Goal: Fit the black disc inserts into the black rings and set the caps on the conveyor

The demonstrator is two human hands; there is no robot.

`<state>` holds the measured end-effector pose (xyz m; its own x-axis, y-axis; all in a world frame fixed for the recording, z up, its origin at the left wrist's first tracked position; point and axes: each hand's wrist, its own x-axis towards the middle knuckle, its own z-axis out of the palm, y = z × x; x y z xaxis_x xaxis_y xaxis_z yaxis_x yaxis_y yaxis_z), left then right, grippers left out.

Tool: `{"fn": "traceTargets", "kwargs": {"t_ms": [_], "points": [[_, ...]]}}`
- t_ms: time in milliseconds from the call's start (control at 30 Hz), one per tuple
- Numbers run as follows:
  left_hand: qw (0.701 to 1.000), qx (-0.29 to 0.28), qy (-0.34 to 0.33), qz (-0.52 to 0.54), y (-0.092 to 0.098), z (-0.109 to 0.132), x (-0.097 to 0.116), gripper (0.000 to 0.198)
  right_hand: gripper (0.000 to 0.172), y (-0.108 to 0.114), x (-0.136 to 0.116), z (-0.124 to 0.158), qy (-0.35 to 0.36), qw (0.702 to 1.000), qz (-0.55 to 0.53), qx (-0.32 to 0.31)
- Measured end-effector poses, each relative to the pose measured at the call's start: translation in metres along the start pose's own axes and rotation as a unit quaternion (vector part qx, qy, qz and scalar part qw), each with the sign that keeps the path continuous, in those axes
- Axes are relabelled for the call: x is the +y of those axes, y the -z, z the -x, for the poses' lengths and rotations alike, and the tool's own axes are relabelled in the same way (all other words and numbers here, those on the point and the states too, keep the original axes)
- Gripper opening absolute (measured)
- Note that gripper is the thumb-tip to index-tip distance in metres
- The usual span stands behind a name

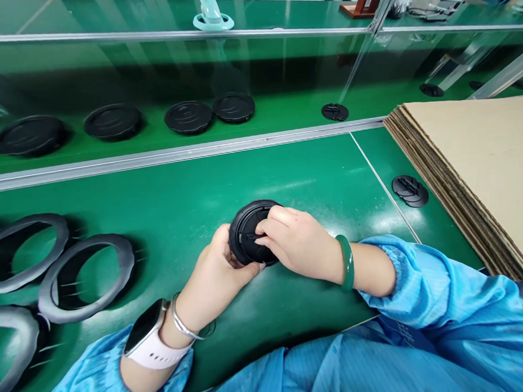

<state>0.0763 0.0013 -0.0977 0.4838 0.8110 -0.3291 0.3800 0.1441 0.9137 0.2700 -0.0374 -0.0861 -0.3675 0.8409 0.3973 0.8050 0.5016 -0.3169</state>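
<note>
My left hand is closed around the lower left rim of a black round plastic part, thumb along its bottom edge. The part is tilted towards me just above the green table, showing a raised rim and a recessed inner face. Over that face, my right hand pinches at a raised bar near the centre, thumb and forefinger close together. The right fingers cover much of the part's right side, so whether a separate small piece sits in them is hidden.
Several large black rings lie at the left. Behind a metal rail, black round lids and a small black disc rest on a green strip. At right are more small discs and stacked cardboard sheets.
</note>
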Motion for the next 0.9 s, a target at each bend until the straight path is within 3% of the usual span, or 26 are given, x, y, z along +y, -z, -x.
{"fn": "traceTargets", "kwargs": {"t_ms": [167,333,467,633,700,800,900], "points": [[1.0,0.005,-0.01,-0.027,0.001,0.001,-0.003,0.057,0.023,0.001,-0.002,0.001,0.015,1.0,0.013,-0.013],[0.999,0.011,-0.013,-0.027,0.001,0.001,-0.004,0.055,0.026,-0.002,-0.007,0.004,-0.014,0.999,0.023,-0.026],[1.0,0.002,-0.004,0.014,0.0,0.002,-0.002,0.059,0.04,-0.003,-0.009,0.003,-0.008,0.996,0.064,-0.061],[0.999,-0.007,0.001,0.036,-0.002,0.001,-0.003,0.058,0.041,-0.002,-0.01,0.002,-0.003,0.993,0.086,-0.085],[0.999,-0.003,0.003,0.039,-0.002,0.001,-0.003,0.059,0.038,-0.002,-0.008,0.003,0.005,0.996,0.059,-0.06],[0.997,0.021,-0.004,0.075,-0.002,-0.002,-0.002,0.067,0.033,0.0,-0.002,0.003,-0.001,0.999,-0.023,0.045],[0.993,0.031,-0.014,0.115,-0.001,-0.004,-0.003,0.075,0.04,-0.002,0.007,0.001,-0.114,0.981,-0.104,0.114]]}}
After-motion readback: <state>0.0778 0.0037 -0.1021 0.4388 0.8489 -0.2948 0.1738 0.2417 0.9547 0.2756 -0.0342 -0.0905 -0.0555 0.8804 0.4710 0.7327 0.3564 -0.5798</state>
